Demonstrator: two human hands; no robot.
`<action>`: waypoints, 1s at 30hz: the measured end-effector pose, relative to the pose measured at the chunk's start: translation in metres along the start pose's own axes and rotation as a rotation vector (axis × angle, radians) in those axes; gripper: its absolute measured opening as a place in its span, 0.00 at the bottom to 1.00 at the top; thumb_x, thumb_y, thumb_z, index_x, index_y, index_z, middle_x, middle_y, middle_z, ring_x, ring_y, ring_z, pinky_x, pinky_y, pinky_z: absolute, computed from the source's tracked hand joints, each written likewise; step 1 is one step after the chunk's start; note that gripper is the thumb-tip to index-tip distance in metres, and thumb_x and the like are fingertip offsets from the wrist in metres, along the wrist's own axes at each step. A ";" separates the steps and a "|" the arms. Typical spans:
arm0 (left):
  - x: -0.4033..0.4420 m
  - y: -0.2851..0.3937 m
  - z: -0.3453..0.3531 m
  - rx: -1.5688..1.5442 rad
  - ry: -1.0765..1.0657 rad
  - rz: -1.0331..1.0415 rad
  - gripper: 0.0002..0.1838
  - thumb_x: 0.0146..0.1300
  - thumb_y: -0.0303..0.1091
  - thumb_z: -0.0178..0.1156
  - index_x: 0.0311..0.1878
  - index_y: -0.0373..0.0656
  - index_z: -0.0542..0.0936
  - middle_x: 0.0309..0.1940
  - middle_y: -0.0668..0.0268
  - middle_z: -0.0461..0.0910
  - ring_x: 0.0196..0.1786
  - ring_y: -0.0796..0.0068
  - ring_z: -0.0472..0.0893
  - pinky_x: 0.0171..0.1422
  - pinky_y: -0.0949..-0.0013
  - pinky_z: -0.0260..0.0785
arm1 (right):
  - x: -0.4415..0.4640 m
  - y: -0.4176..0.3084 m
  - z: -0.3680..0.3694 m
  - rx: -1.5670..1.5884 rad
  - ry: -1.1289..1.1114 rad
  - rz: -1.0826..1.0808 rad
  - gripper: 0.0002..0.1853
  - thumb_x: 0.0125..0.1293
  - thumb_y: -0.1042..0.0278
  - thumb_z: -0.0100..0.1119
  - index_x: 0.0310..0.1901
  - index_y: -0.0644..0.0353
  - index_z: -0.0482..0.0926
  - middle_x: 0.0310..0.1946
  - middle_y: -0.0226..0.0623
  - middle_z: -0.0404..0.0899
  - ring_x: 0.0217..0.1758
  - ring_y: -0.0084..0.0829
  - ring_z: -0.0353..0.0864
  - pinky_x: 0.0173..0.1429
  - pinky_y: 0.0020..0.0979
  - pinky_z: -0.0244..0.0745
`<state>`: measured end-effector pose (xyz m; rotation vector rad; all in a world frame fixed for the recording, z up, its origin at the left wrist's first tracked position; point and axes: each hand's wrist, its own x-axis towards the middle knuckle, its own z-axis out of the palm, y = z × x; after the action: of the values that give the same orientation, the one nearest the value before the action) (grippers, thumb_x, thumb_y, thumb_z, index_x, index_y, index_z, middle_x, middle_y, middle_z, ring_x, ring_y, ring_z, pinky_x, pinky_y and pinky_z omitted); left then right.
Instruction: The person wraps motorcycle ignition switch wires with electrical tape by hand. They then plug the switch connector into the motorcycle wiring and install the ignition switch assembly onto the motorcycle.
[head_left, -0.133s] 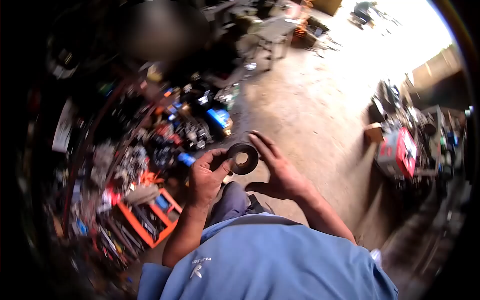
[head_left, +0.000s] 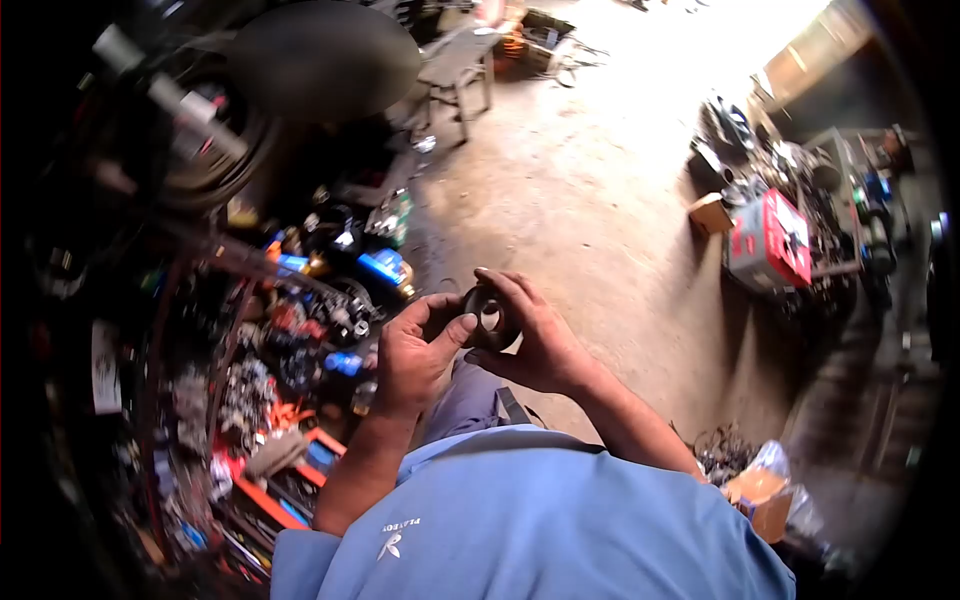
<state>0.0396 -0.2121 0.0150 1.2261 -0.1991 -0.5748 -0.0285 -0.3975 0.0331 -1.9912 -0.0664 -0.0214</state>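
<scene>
A dark ring-shaped metal part (head_left: 488,339) with a round hole through it is held up in front of my body. My left hand (head_left: 412,352) pinches its left edge, thumb on the near face. My right hand (head_left: 545,345) closes around the ring's right side, fingers over the top and thumb below. Both hands are above the concrete floor. The right fingers hide part of the ring's outer edge.
To the left, metal parts and tools lie crowded around an orange tray (head_left: 262,504). A blue container (head_left: 385,268) stands among them. On the right are a red and grey box (head_left: 768,245) and a small cardboard box (head_left: 710,214). A metal stool (head_left: 458,65) stands farther off.
My right hand has moved in from open beside the ring to close around it. The ring has tilted slightly. The head view has shifted, so the surroundings sit farther left.
</scene>
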 end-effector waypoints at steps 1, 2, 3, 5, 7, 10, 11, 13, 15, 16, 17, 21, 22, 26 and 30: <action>0.028 -0.005 0.010 -0.014 -0.101 -0.024 0.13 0.75 0.27 0.65 0.57 0.31 0.83 0.45 0.63 0.88 0.46 0.78 0.85 0.55 0.72 0.80 | 0.001 0.024 -0.022 0.169 0.054 0.008 0.48 0.60 0.63 0.79 0.78 0.64 0.61 0.67 0.49 0.70 0.67 0.42 0.76 0.72 0.38 0.74; 0.051 -0.008 0.014 -0.018 -0.166 -0.086 0.13 0.76 0.29 0.64 0.57 0.31 0.83 0.45 0.62 0.88 0.45 0.77 0.85 0.54 0.71 0.80 | 0.001 0.052 -0.028 0.420 0.146 0.052 0.48 0.61 0.63 0.80 0.77 0.66 0.61 0.62 0.43 0.74 0.63 0.32 0.76 0.71 0.35 0.72; 0.078 -0.013 0.034 0.037 -0.152 -0.113 0.12 0.76 0.28 0.63 0.57 0.31 0.83 0.44 0.62 0.88 0.45 0.77 0.85 0.53 0.71 0.80 | 0.001 0.077 -0.054 0.491 0.171 0.164 0.47 0.63 0.62 0.80 0.77 0.67 0.61 0.59 0.38 0.77 0.63 0.28 0.75 0.71 0.34 0.71; 0.144 -0.037 0.064 0.126 -0.218 -0.128 0.11 0.76 0.27 0.63 0.56 0.32 0.84 0.43 0.63 0.88 0.44 0.77 0.85 0.53 0.71 0.80 | 0.010 0.117 -0.112 0.535 0.272 0.246 0.47 0.64 0.59 0.79 0.78 0.67 0.61 0.61 0.39 0.78 0.66 0.29 0.75 0.73 0.35 0.69; 0.216 -0.059 0.103 0.233 -0.242 -0.147 0.10 0.74 0.26 0.66 0.54 0.32 0.84 0.42 0.62 0.88 0.43 0.74 0.86 0.52 0.71 0.80 | 0.024 0.162 -0.169 0.576 0.343 0.290 0.48 0.64 0.57 0.79 0.78 0.66 0.61 0.65 0.41 0.76 0.67 0.31 0.76 0.73 0.37 0.71; 0.321 -0.060 0.185 0.427 -0.376 -0.031 0.12 0.69 0.22 0.69 0.54 0.33 0.85 0.43 0.63 0.88 0.46 0.75 0.87 0.54 0.72 0.79 | 0.046 0.198 -0.268 0.646 0.399 0.363 0.48 0.63 0.53 0.79 0.77 0.65 0.62 0.70 0.45 0.74 0.67 0.34 0.78 0.71 0.39 0.73; 0.356 -0.052 0.218 0.428 -0.391 -0.025 0.12 0.69 0.22 0.69 0.54 0.33 0.85 0.43 0.63 0.88 0.46 0.75 0.87 0.54 0.72 0.79 | 0.060 0.210 -0.304 0.688 0.438 0.352 0.48 0.63 0.52 0.79 0.77 0.64 0.63 0.71 0.46 0.74 0.66 0.35 0.79 0.70 0.40 0.74; 0.418 -0.034 0.284 0.584 -0.540 0.159 0.13 0.65 0.22 0.72 0.53 0.35 0.86 0.43 0.60 0.88 0.46 0.73 0.88 0.52 0.71 0.80 | 0.079 0.224 -0.374 0.651 0.453 0.351 0.49 0.62 0.55 0.81 0.78 0.65 0.62 0.71 0.45 0.73 0.68 0.34 0.78 0.72 0.39 0.73; 0.483 -0.036 0.347 0.655 -0.652 0.346 0.16 0.62 0.22 0.73 0.53 0.36 0.86 0.42 0.57 0.88 0.42 0.67 0.88 0.49 0.67 0.81 | 0.099 0.244 -0.442 0.532 0.455 0.325 0.52 0.59 0.60 0.83 0.79 0.64 0.60 0.72 0.44 0.73 0.72 0.33 0.75 0.75 0.38 0.71; 0.510 -0.034 0.377 0.705 -0.710 0.397 0.15 0.61 0.21 0.73 0.52 0.37 0.86 0.40 0.57 0.87 0.40 0.64 0.87 0.46 0.64 0.81 | 0.103 0.247 -0.476 0.499 0.459 0.388 0.53 0.57 0.63 0.84 0.79 0.64 0.60 0.72 0.43 0.72 0.74 0.32 0.73 0.77 0.37 0.69; 0.543 -0.035 0.410 0.757 -0.765 0.459 0.15 0.60 0.21 0.73 0.51 0.38 0.86 0.39 0.56 0.86 0.38 0.61 0.87 0.44 0.62 0.80 | 0.105 0.260 -0.504 0.499 0.504 0.371 0.53 0.57 0.63 0.84 0.79 0.64 0.60 0.72 0.43 0.72 0.74 0.32 0.73 0.77 0.37 0.69; 0.667 -0.068 0.516 0.861 -0.995 0.694 0.13 0.58 0.23 0.71 0.47 0.41 0.85 0.34 0.58 0.86 0.36 0.55 0.84 0.39 0.56 0.77 | 0.126 0.331 -0.628 -0.008 0.642 0.190 0.46 0.57 0.60 0.83 0.73 0.68 0.69 0.60 0.46 0.80 0.57 0.34 0.83 0.63 0.35 0.79; 0.691 -0.076 0.546 0.836 -0.992 0.736 0.11 0.58 0.23 0.70 0.46 0.41 0.85 0.33 0.59 0.86 0.34 0.57 0.83 0.39 0.57 0.77 | 0.132 0.350 -0.662 -0.018 0.636 0.238 0.45 0.57 0.59 0.82 0.73 0.68 0.70 0.59 0.47 0.80 0.57 0.36 0.83 0.63 0.35 0.80; 0.794 -0.090 0.660 1.024 -0.934 0.725 0.06 0.61 0.26 0.69 0.41 0.43 0.86 0.31 0.60 0.85 0.34 0.56 0.83 0.38 0.57 0.76 | 0.174 0.402 -0.817 0.064 0.588 0.329 0.43 0.58 0.55 0.82 0.70 0.67 0.73 0.58 0.47 0.81 0.60 0.37 0.84 0.65 0.35 0.79; 0.892 -0.082 0.757 1.039 -0.814 0.720 0.05 0.60 0.26 0.71 0.40 0.44 0.86 0.31 0.59 0.85 0.34 0.54 0.84 0.39 0.56 0.77 | 0.220 0.437 -0.970 -0.026 0.483 0.207 0.43 0.59 0.51 0.82 0.70 0.67 0.73 0.53 0.45 0.82 0.54 0.36 0.85 0.60 0.36 0.81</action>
<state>0.4303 -1.3172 0.0564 1.6854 -1.7189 -0.2757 0.2313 -1.4523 0.0416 -1.9592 0.4514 -0.3680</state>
